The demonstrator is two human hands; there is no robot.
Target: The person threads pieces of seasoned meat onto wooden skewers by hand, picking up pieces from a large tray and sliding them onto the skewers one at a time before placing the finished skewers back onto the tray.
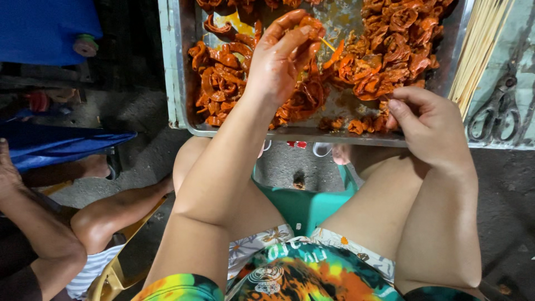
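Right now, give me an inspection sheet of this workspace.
Surface: metal tray, greasy bare patches, on a pale table.
Job's things: orange meat pieces heaped in the tray; thin skewer.
Clutter: bundle of sticks and scissors right of the tray.
Grippers: left hand pinches meat at the skewer; right hand closed at the tray's near edge.
Cables: nothing seen.
Surroundings: green stool, another person's knee, blue cloth.
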